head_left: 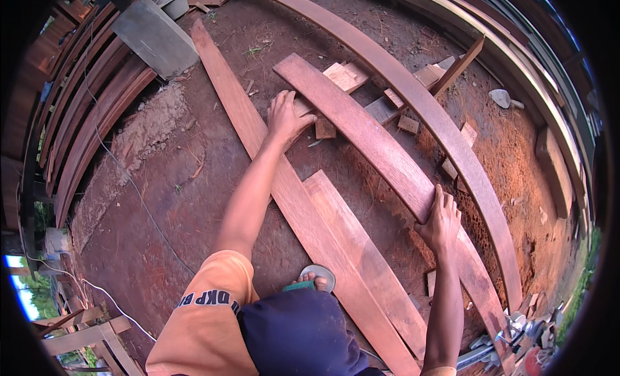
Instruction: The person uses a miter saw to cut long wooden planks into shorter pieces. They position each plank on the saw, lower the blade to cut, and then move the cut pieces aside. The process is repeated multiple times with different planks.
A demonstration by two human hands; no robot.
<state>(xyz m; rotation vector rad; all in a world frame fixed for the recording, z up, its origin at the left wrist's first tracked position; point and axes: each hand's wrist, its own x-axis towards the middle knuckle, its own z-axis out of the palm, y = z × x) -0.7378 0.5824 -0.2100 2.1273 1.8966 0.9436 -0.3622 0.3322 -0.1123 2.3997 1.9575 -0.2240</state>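
Note:
My left hand [287,117] has its fingers curled over a light wooden piece [345,79] lying crosswise beneath the middle reddish plank [349,127]. My right hand [439,214] grips that middle plank along its lower part, thumb at the edge. A long plank [226,95] runs diagonally under my left forearm, with a shorter board [336,208] beside it. Another long plank [400,85] lies to the right of the middle one, over wooden offcuts [408,124] on the ground.
Stacked boards [97,130] and a grey block [155,37] stand at the left. A trowel [500,98], sawdust and long timbers [549,85] are at the right. A cable [148,214] crosses the dirt; metal tools [516,331] lie lower right. My sandalled foot [316,279] shows below.

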